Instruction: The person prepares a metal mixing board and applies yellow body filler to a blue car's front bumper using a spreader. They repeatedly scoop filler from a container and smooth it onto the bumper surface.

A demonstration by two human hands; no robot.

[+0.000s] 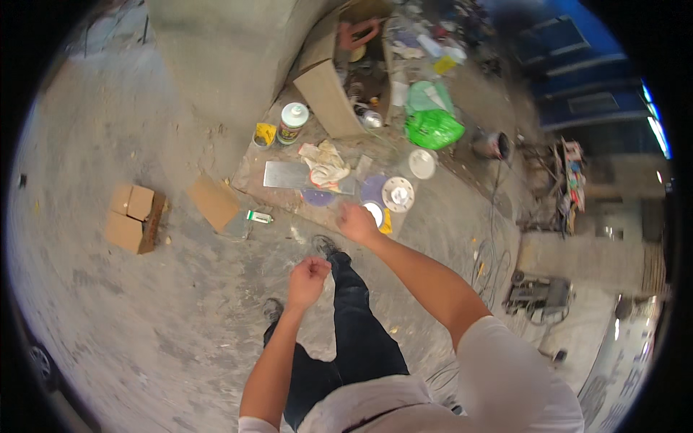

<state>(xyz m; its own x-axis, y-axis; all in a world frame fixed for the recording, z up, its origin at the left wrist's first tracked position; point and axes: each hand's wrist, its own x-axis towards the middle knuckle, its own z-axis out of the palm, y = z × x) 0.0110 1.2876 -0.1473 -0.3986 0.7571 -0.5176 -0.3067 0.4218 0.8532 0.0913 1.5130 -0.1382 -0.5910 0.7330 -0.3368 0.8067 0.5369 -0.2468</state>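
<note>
White round object (374,213) just beside our curled right hand (356,221) risked a knock from any careless sweep; whether that or our curled left hand (308,281) pinched anything, we couldn't tell.

The grey, scuffed floor (180,296) is partly covered by a flat, dull sheet (253,174); a small cardboard box (133,216) and a green-and-white tube (259,216) are also borne by it. On the sheet are set a capped bottle (293,126), a metal plate (285,175), purple discs (372,188) and a pale perforated disc (398,195). Whether the large open carton (328,97) is stood on sheet or floor cannot be told.
</note>
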